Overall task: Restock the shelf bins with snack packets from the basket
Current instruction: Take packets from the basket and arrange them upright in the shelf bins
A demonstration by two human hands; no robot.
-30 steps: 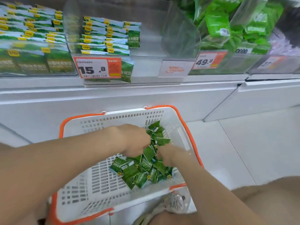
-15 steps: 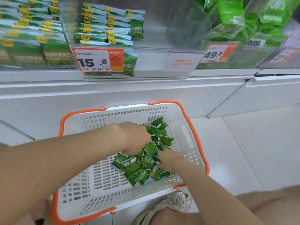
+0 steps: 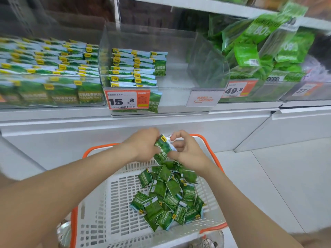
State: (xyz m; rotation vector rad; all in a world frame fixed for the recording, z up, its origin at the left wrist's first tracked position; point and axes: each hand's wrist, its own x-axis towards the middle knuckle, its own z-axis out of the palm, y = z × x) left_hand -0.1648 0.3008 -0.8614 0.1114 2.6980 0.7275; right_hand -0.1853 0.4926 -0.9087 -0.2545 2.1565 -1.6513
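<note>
Both hands have come up out of the basket (image 3: 114, 212) since a second ago: then they were down in the heap, now they meet at its 12 o'clock rim with a small bunch of packets (image 3: 162, 147) lifted clear. Picking step looks done; carry to the shelf comes next.

Left hand (image 3: 143, 145) has its fingers curled round the bunch from 9 o'clock. Right hand (image 3: 186, 151) pinches the lower edge from 3 o'clock (squaring the bunch up, probably).

Bunch stands nearly upright, long axis about 1 to 7 o'clock, yellow-logo end toward the shelf.

Loose heap (image 3: 170, 197) lies in the basket's 3 o'clock half. Likely target: clear bin (image 3: 175, 99) at 12 o'clock, behind the 15.8 price tag (image 3: 128, 99), its right side bare.
</note>
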